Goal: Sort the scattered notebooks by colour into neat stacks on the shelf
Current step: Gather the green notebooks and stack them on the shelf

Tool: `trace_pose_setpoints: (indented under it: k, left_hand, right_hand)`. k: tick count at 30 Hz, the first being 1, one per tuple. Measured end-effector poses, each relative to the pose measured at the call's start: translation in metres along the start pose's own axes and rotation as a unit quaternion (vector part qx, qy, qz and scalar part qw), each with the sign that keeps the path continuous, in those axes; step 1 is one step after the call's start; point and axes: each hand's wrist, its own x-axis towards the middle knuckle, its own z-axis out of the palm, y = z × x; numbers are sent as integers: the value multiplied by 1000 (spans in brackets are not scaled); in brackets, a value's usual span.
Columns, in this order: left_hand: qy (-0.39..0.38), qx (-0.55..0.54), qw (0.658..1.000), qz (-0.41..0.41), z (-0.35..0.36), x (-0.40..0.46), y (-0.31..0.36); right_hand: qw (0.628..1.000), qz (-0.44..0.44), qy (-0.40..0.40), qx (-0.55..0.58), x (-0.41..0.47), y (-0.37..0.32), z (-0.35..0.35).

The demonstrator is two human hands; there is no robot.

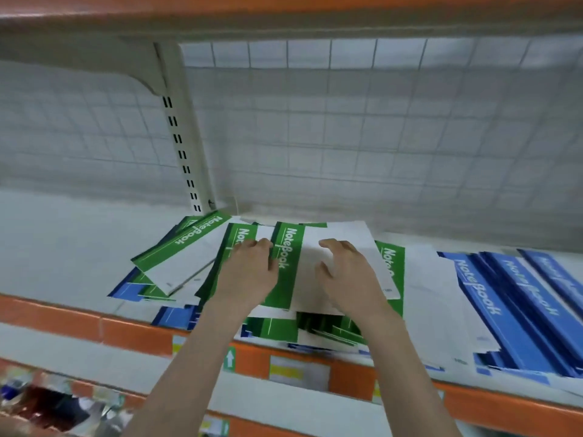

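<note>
A loose pile of green notebooks lies in the middle of the white shelf. My left hand grips the left edge of the top green notebook, its fingers curled against the green band. Over that notebook's white cover my right hand has bent fingers and a spread thumb, and holds nothing. Another green notebook lies askew to the left. Blue notebooks stick out from under the pile at the left and front. A fanned row of blue notebooks lies on the right.
A wire grid back panel and a slotted upright post close the shelf behind. The shelf above hangs low. The orange front edge carries price labels. A lower shelf with blurred goods shows at the bottom left.
</note>
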Motion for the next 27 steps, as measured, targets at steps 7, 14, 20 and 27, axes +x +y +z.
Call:
trace_pose_setpoints:
  k: [7, 14, 20, 27]
  left_hand:
    - [-84, 114, 990, -22, 16, 25, 16]
    - [-115, 39, 992, -29, 26, 42, 21]
    - [-130, -233, 962, -61, 21, 54, 1]
    - [-87, -472, 867, -134, 26, 55, 14]
  right_hand:
    - [998, 58, 32, -13, 2, 21, -6]
    - [994, 94, 48, -42, -2, 24, 3]
    - [988, 111, 0, -111, 0, 16, 6]
    - [983, 41, -179, -4, -5, -26, 17]
